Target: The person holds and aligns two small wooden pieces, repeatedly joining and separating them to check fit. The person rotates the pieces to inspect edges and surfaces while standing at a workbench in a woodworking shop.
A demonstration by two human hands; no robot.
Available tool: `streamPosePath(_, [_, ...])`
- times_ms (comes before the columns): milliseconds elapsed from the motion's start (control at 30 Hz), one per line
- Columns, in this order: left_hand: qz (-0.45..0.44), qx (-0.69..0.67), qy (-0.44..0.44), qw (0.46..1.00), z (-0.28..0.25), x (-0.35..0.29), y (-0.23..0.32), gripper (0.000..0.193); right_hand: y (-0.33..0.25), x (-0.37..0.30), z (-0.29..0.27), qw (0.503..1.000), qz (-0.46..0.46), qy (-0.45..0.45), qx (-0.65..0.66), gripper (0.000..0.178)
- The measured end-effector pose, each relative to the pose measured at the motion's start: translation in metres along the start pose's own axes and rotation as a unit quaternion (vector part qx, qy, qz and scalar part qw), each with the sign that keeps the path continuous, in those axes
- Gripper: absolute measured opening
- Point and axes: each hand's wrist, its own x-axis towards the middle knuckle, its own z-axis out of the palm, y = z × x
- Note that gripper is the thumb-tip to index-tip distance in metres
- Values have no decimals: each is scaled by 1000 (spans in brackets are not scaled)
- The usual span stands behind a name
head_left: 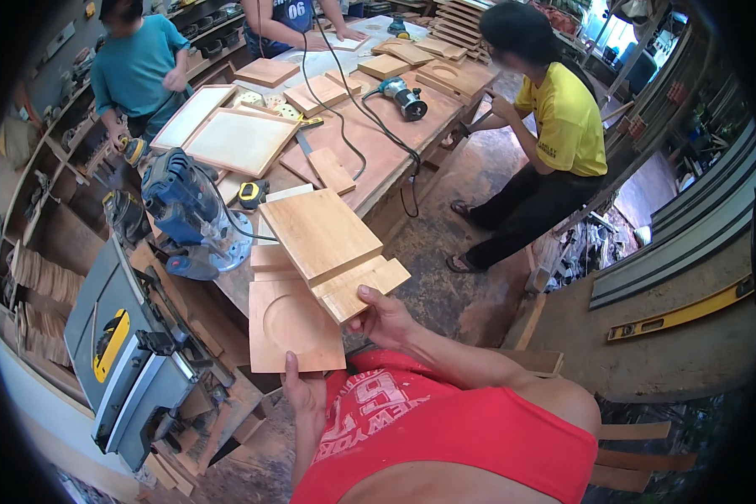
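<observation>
My left hand (303, 390) grips the near edge of a wooden board (295, 352) with a shallow round recess, thumb on top. In my right hand (384, 317) is a second wooden board (322, 233), tilted, with a groove across it near its lower end. My thumb lies on its corner; the other fingers are partly hidden beneath. This grooved board overlaps the far right part of the recessed one. Just beyond my left hand's board, a blue router (181, 198) stands on the workbench (370, 197).
A table saw (126, 353) stands at the left. The bench carries a tape measure (251, 194), framed panels (242, 141), a teal trim router (401, 99), hanging cords and several boards. Three people work around it, one in yellow (565, 118). A yellow level (680, 309) lies at right.
</observation>
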Motion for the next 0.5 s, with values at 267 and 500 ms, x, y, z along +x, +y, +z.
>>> streamPosePath(267, [23,-8,-19,1000,25,14,-7,61,-5,-8,-4,999,3,27,-26,40])
streamPosePath(500, [19,-42,-35,998,23,27,-20,60,-5,-8,3,998,9,58,-29,40])
